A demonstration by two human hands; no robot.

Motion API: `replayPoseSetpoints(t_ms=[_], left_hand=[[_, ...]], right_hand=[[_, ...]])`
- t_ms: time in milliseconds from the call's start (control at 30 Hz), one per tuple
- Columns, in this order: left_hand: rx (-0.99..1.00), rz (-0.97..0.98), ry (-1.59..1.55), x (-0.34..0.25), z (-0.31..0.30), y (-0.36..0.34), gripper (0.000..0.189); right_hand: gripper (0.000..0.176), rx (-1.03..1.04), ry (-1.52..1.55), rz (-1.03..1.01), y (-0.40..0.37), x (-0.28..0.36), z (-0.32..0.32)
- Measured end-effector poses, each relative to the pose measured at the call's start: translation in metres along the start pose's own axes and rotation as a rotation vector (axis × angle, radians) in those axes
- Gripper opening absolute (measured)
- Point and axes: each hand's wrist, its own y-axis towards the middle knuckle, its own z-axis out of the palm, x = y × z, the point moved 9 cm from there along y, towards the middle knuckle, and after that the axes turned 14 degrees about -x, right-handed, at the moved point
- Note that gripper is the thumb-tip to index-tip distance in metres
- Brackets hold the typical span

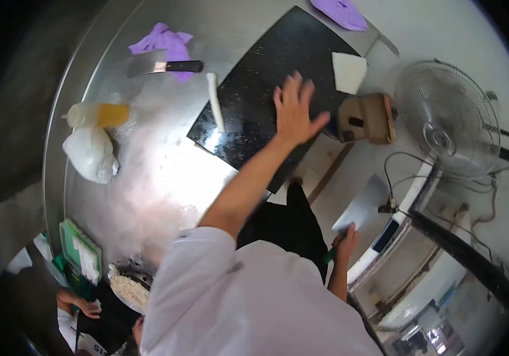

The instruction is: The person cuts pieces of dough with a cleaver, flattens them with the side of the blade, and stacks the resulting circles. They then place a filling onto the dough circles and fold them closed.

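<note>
My left hand (pixel 293 113) is stretched over the black speckled stone slab (pixel 266 59), fingers spread and palm down, holding nothing. Low at my right side, my right hand (pixel 347 242) grips a cleaver (pixel 361 203) with a broad pale blade and a green handle. A thin white strip (pixel 214 102), like rolled dough, lies along the slab's left edge. At the slab's right edge is a flat white square piece (pixel 349 72), with an open cardboard box (pixel 367 118) just below it in view.
The steel table (pixel 153 124) holds a black-handled spatula (pixel 177 66), purple cloths (pixel 168 41), a bottle of yellow liquid (pixel 100 114) and a white bag (pixel 91 154). A fan (pixel 447 118) stands right. Another person (pixel 103 314) is lower left, near a bowl of pale filling (pixel 128 292).
</note>
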Motion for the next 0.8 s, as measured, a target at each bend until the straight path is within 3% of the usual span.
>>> replayPoseSetpoints(t_ms=[33, 100, 133, 200, 300, 367, 433, 500, 567, 633, 667, 700, 733, 800], left_hand=[[-0.011, 0.001, 0.025, 0.007, 0.004, -0.011, 0.082], [0.070, 0.192, -0.076, -0.003, 0.019, -0.027, 0.080], [0.082, 0.176, -0.058, 0.005, 0.020, -0.033, 0.080], [0.003, -0.130, -0.265, 0.041, 0.020, -0.008, 0.078], [-0.076, -0.221, -0.196, 0.035, 0.002, 0.007, 0.078], [-0.058, -0.187, -0.060, 0.023, -0.008, -0.005, 0.077], [0.155, -0.008, 0.049, 0.011, 0.007, -0.043, 0.077], [0.144, -0.008, 0.123, 0.014, 0.010, -0.045, 0.073], [-0.122, -0.202, -0.094, 0.050, 0.002, -0.024, 0.064], [-0.361, -0.692, -0.534, 0.124, 0.016, -0.017, 0.054], [-0.433, -0.871, -0.667, 0.129, -0.006, -0.008, 0.052], [-0.507, -1.051, -0.797, 0.127, -0.028, 0.003, 0.050], [-0.521, -0.906, -0.705, 0.123, -0.046, 0.012, 0.051], [-0.481, -0.693, -0.535, 0.085, -0.073, 0.023, 0.058]], right_hand=[[0.050, -0.010, -0.015, 0.008, -0.002, -0.007, -0.004], [0.050, 0.015, 0.011, -0.016, -0.006, -0.004, -0.004], [0.052, 0.016, 0.001, -0.029, -0.004, -0.007, -0.006], [0.052, 0.057, 0.019, -0.031, 0.002, -0.003, -0.001], [0.044, 0.081, 0.051, -0.037, 0.015, 0.010, 0.003], [0.045, 0.168, 0.009, -0.134, 0.026, 0.016, 0.008], [0.046, 0.199, -0.079, -0.153, 0.029, 0.028, 0.011], [0.045, 0.293, -0.012, -0.174, 0.033, 0.037, 0.023], [0.044, 0.330, -0.161, -0.260, 0.041, 0.046, 0.038], [0.043, 0.396, -0.325, -0.394, 0.041, 0.066, 0.060], [0.044, 0.432, -0.363, -0.485, 0.037, 0.083, 0.079], [0.047, 0.566, -0.285, -0.430, 0.027, 0.097, 0.101], [0.050, 0.679, -0.198, -0.571, 0.018, 0.113, 0.124], [0.051, 0.823, -0.449, -0.758, 0.008, 0.127, 0.176]])
